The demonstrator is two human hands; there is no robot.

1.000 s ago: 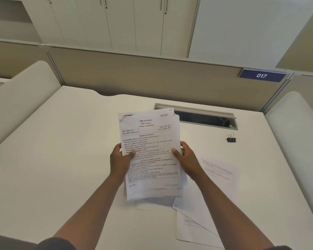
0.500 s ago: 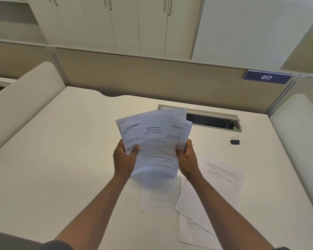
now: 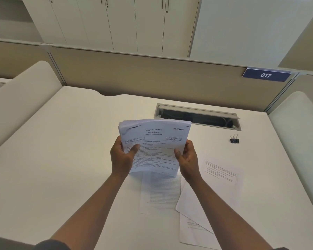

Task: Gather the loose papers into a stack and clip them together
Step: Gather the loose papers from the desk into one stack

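A stack of printed papers is held up above the white desk, tilted toward me. My left hand grips its left edge with the thumb on the front page. My right hand grips the right edge the same way. Loose sheets lie flat on the desk below: one lined page under the stack, a printed page to the right, and two more overlapping sheets near the front edge. A black binder clip sits on the desk at the right.
An open cable tray slot is sunk into the desk behind the stack. A beige partition with a blue "017" sign closes the back. Padded side panels flank the desk.
Both hands have lifted and tilted the stack off the desk, squaring its edges. A lined page that was under it now lies uncovered.
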